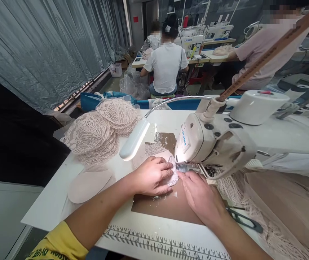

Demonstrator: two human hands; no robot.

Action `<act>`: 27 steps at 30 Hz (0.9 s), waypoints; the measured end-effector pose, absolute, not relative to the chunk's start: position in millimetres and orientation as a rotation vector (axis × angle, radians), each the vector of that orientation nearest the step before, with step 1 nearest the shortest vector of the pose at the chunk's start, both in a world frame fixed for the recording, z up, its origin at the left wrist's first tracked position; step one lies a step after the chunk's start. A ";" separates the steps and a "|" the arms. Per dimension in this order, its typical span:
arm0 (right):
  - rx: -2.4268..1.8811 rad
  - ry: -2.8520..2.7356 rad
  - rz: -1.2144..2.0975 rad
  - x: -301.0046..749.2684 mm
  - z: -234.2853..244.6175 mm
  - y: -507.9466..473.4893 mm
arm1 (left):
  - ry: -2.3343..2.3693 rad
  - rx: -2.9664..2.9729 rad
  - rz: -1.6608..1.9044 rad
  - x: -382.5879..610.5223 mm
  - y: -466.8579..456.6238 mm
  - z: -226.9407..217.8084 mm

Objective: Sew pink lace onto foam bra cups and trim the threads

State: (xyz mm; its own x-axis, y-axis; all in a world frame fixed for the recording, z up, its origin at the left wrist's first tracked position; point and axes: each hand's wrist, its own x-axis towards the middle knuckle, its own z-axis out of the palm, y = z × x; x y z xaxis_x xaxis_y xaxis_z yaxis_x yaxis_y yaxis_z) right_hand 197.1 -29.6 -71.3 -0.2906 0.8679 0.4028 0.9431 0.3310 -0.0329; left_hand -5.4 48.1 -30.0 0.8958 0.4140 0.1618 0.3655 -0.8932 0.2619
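A white Juki sewing machine stands on a white table, its head over a small pale lace piece. My left hand lies curled on the lace piece, fingers pressing it just left of the needle. My right hand presses the same piece from the near right, fingertips at the presser foot. A white gooseneck lamp hangs above my left hand. A stack of pink lace bra cups sits at the table's left, with plain beige cup pads in front of it.
A printed ruler strip runs along the table's near edge. Small snips lie on beige fabric right of my right hand. A wooden stick slants above the machine. People sit at sewing tables behind. Grey curtains hang on the left.
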 end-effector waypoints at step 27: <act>-1.238 -2.352 0.111 201.7 -59.8 -38.8 | 0.420 2.942 0.332 -6.1 49.5 -34.8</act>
